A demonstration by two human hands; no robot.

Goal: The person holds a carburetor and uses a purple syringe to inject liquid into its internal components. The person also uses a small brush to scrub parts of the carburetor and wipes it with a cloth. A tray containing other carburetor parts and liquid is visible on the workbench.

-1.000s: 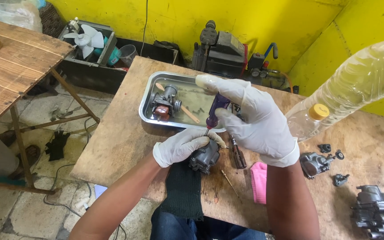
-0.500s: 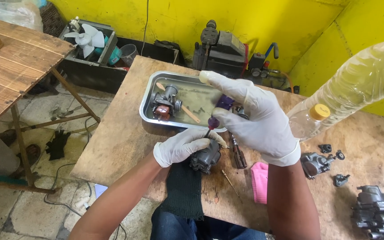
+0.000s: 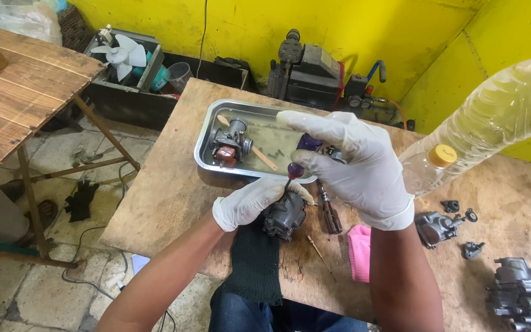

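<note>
Both my hands wear white gloves. My left hand (image 3: 250, 201) grips a dark grey carburetor body (image 3: 284, 216) that rests on a dark green cloth (image 3: 254, 261) at the near edge of the wooden table (image 3: 167, 197). My right hand (image 3: 351, 163) is above it, pinching a small screwdriver with a dark red handle (image 3: 295, 171) between thumb and fingers, the thin shaft pointing down into the carburetor.
A metal tray (image 3: 207, 161) behind my hands holds another carburetor part (image 3: 228, 142) and a wooden stick. A larger screwdriver (image 3: 329, 212), a pink rag (image 3: 359, 243) and small engine parts (image 3: 440, 224) lie to the right. A clear plastic bottle (image 3: 493, 123) looms at right.
My right hand has lifted slightly, so the red handle now shows clearly between its fingers. My left hand stays on the carburetor.
</note>
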